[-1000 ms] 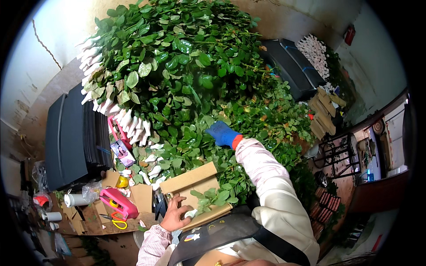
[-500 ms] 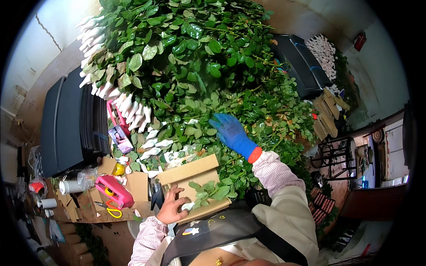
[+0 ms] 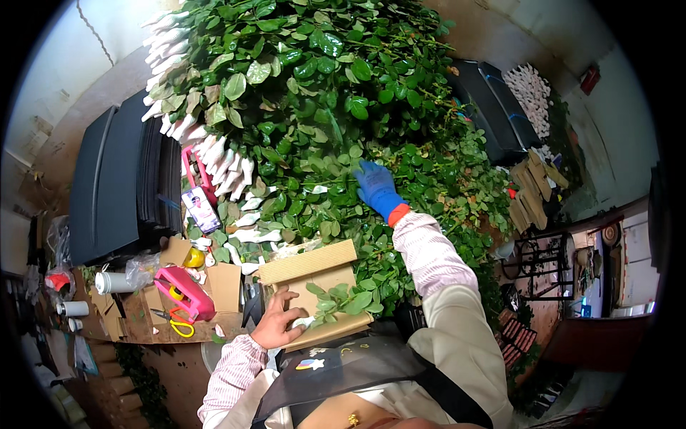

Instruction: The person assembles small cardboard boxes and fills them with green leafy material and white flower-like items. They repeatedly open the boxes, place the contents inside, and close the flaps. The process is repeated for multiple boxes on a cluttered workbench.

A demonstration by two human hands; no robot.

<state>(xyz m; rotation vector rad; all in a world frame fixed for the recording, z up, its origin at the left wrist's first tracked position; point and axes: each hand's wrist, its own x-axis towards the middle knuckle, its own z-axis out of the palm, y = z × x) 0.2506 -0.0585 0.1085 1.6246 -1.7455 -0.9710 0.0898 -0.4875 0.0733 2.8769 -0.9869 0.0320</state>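
My bare left hand (image 3: 277,323) rests on the cardboard sheet (image 3: 321,280), its fingers spread. Beside its thumb lies a white-netted flower head (image 3: 303,323) with a leafy stem (image 3: 343,300) that runs right across the cardboard. My right hand (image 3: 379,189), in a blue glove with an orange cuff, reaches forward into the pile of leafy stems (image 3: 421,179). Its fingers are bunched around a leafy stem, partly lost among the leaves. Left of that glove, another white-netted flower head (image 3: 319,189) pokes out of the foliage.
A tall stack of leafy stems (image 3: 286,79) with white-netted heads fills the back. Dark folded sheets (image 3: 107,186) stand at left. Nearby are a phone (image 3: 201,210), a pink tape dispenser (image 3: 187,294), yellow-handled scissors (image 3: 180,325) and a white cup (image 3: 113,282).
My right hand has drawn its spread fingers together and shifted slightly forward over the stems. My left hand stays on the cardboard. The whole view has shifted a little.
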